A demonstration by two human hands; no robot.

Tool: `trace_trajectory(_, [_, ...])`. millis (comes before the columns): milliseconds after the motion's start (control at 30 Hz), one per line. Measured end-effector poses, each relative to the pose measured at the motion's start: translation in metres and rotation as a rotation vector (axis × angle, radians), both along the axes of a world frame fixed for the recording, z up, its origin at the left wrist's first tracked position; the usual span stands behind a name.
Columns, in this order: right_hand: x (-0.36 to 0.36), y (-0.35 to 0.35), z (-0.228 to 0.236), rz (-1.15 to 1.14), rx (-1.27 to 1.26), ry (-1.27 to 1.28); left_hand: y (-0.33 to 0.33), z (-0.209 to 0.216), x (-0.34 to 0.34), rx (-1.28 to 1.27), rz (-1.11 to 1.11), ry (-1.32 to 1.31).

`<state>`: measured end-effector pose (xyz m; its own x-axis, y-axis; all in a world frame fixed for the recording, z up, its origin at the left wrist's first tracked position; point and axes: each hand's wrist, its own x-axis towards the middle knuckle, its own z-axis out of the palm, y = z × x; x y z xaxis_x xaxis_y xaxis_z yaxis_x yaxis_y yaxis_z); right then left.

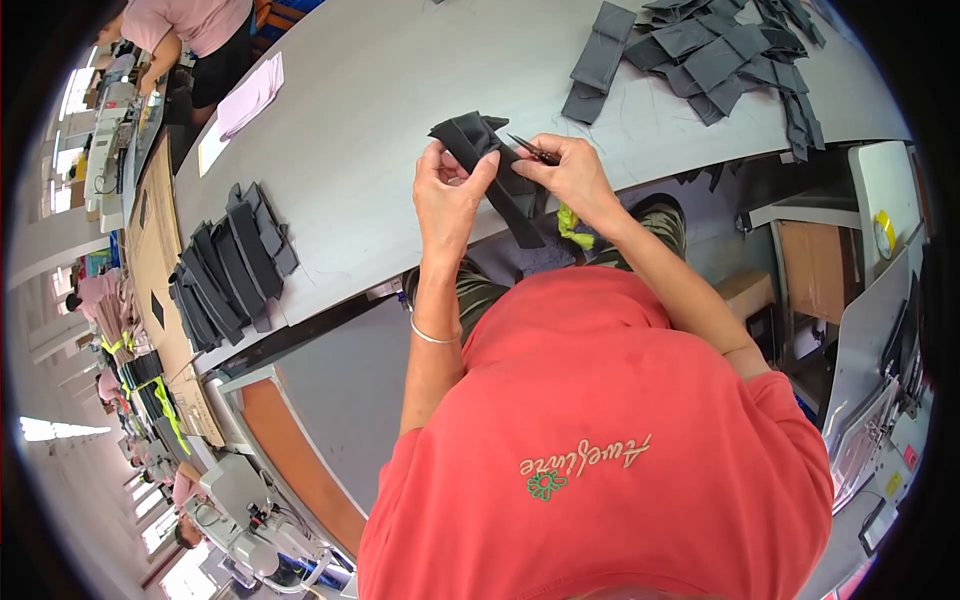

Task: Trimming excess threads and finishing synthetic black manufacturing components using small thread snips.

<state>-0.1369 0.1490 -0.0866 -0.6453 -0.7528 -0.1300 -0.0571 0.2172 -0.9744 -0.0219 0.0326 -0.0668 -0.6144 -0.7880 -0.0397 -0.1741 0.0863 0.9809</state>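
Just above the near edge of the grey table [370, 90], my left hand [447, 208] pinches a folded dark grey fabric piece [515, 195] between thumb and fingers. One long flap of it hangs down toward my lap. My right hand [580, 182] is closed around a pair of small dark thread snips [534, 150], their points aimed up and left beside the fabric. Its fingertips are close to the fabric's right side; whether they also grip it I cannot tell. A bright yellow-green strip [574, 228] dangles below my right hand.
Dark grey fabric pieces form a loose pile [710, 60] at the far right, with a flat strip [600, 62] beside it. Overlapping pieces make a row [230, 262] at the left edge. Pale purple sheets [252, 97] lie far left, near a co-worker [200, 25]. A sewing machine [245, 505] stands lower left.
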Motion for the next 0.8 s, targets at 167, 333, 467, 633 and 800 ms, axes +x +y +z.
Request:
trace_trajectory(167, [0.001,-0.002,-0.012,0.001,-0.018,-0.042,0.005,-0.003,-0.002,0.191,0.045,0.129])
trace_trajectory(333, [0.007,-0.002,-0.016,0.041,0.073,0.161,0.01,0.004,0.001,0.33,0.034,0.054])
trace_trajectory(467, [0.008,-0.003,-0.015,0.032,0.121,0.26,0.008,-0.002,0.004,0.378,-0.001,0.099])
trace_trajectory(633, [-0.009,0.007,-0.001,0.05,0.258,0.26,-0.001,-0.011,0.013,0.467,-0.062,0.089])
trace_trajectory(800, [-0.014,0.031,0.015,0.166,0.258,0.375,-0.004,-0.016,0.015,0.471,-0.099,0.138])
